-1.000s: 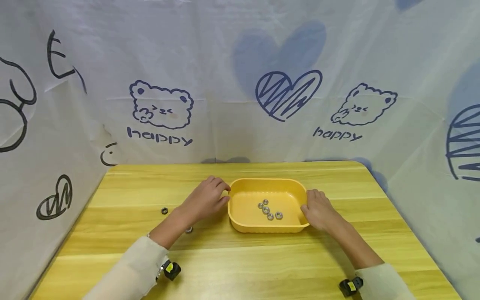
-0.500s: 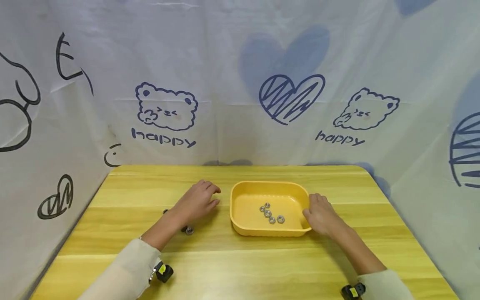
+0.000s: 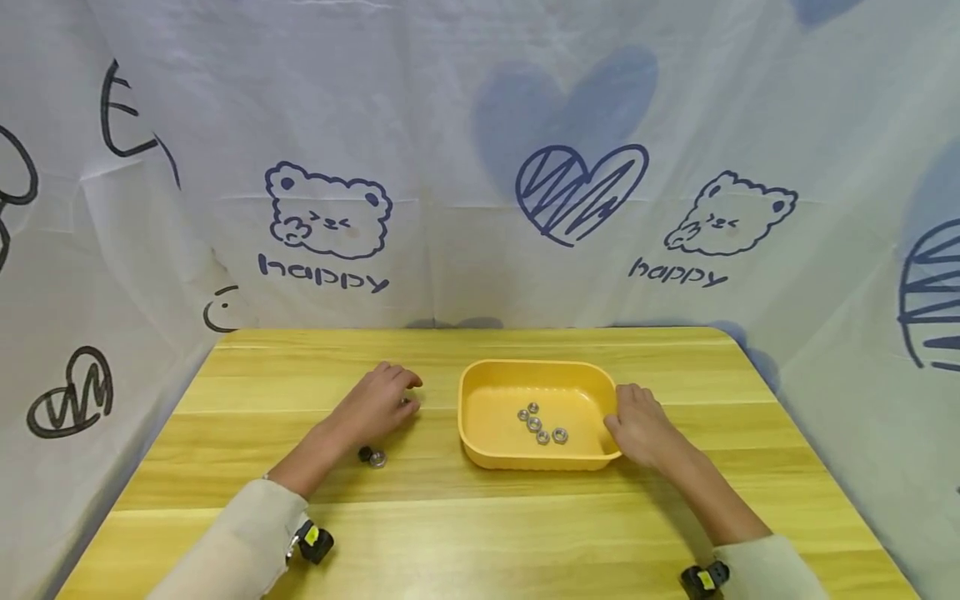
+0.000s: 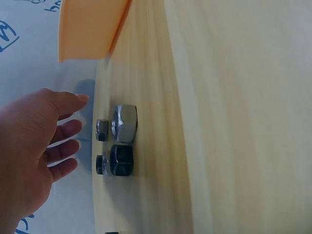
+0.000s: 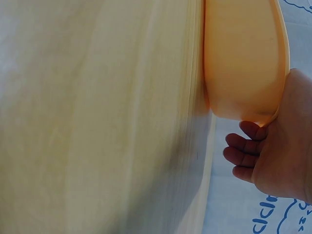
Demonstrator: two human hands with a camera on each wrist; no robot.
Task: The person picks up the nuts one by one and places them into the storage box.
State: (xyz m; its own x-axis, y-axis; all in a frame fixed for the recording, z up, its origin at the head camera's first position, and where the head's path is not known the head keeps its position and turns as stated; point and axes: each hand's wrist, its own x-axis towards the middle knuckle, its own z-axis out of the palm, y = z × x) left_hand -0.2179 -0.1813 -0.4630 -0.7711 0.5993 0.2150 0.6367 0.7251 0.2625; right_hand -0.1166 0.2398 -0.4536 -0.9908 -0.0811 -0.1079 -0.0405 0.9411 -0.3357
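A yellow plastic tray (image 3: 480,450) stands on the table with several silver hex nuts (image 3: 534,424) lying inside. At its right end my right hand (image 3: 643,423) grips the rim, the thumb over the inner side; the right wrist view shows the curled fingers (image 5: 242,157) by the tray's end wall. To the left of the tray, apart from it, my left hand (image 3: 377,404) hovers with loosely bent fingers and holds nothing. Near it on the table lie a silver nut (image 4: 125,123), a black nut (image 4: 122,160) and smaller nuts beyond, partly hidden in the head view.
The yellow wood-grain table (image 3: 480,533) has rounded back corners. A white printed cloth (image 3: 450,167) with bears and hearts hangs behind and at both sides. Small black cameras (image 3: 315,543) sit at both wrists.
My left hand has let go of the tray's left end and moved left, over by the loose nuts. My right hand stays on the rim; the tray has hardly shifted.
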